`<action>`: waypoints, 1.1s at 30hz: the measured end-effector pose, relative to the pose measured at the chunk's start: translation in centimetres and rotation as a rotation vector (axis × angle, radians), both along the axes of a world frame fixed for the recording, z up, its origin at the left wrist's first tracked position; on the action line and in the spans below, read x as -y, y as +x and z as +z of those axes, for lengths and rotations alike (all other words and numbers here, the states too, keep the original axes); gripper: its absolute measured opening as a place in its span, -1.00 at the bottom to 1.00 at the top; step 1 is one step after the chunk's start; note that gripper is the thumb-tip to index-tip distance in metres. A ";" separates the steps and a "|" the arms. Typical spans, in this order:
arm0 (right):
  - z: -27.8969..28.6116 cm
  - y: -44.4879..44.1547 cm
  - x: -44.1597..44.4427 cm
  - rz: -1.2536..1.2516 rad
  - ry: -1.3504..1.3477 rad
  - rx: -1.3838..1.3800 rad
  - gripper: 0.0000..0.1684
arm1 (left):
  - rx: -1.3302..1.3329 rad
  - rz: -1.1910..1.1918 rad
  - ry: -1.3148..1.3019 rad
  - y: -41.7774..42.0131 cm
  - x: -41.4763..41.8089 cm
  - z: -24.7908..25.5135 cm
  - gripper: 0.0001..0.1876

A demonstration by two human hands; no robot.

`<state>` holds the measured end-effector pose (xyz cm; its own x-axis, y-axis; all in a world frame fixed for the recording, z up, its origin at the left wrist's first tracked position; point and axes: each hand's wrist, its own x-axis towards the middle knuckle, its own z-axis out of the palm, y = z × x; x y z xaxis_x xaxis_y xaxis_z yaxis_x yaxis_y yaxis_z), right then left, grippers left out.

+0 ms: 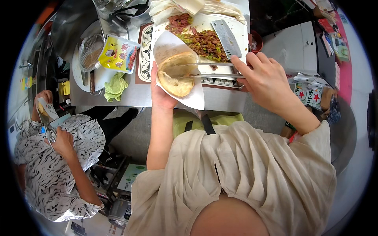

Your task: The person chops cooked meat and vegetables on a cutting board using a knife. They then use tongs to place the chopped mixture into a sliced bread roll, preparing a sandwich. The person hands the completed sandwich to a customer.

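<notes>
A split flatbread bun (177, 84) gapes in a white paper sleeve (171, 44), and my left hand (161, 94) holds the two from below. My right hand (262, 79) grips metal tongs (215, 75), whose tips reach into the bun's opening. What the tips touch inside is not clear. Behind the bun, chopped meat with green pepper (206, 44) is spread over a white cutting board (203, 22). A cleaver (226, 38) lies flat on that board, to the right of the chopped filling. Redder chopped meat (178, 23) sits farther back.
A yellow spouted pouch (118, 54), a plastic-covered bowl (91, 53) and a green cloth (115, 87) are on the left of the steel counter (130, 96). At left, a co-worker (62, 153) holds a wrapped bun and a metal tool. A red bowl (257, 41) is right of the board.
</notes>
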<state>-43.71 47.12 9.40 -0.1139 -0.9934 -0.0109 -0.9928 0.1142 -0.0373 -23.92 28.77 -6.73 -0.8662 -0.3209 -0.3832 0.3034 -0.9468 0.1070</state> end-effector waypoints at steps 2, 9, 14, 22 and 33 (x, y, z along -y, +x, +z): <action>-0.3 0.1 -0.2 -0.008 0.031 0.018 -0.51 | -0.065 -0.034 0.002 0.5 0.3 -1.0 -0.27; 2.2 -2.1 -2.5 -0.157 0.079 0.275 -0.44 | 0.228 0.113 -0.101 2.3 1.9 -3.4 -0.29; -6.4 -4.0 -8.2 -0.402 0.083 0.199 -0.34 | -0.038 0.155 0.025 3.8 3.2 -4.9 -0.35; -18.4 -4.1 -4.4 -0.420 0.062 0.122 -0.34 | 0.216 0.145 0.038 2.2 2.4 -6.2 -0.28; -18.9 -6.5 -5.0 -0.380 -0.131 0.282 -0.61 | 0.213 0.136 0.040 -3.3 1.6 -7.2 -0.30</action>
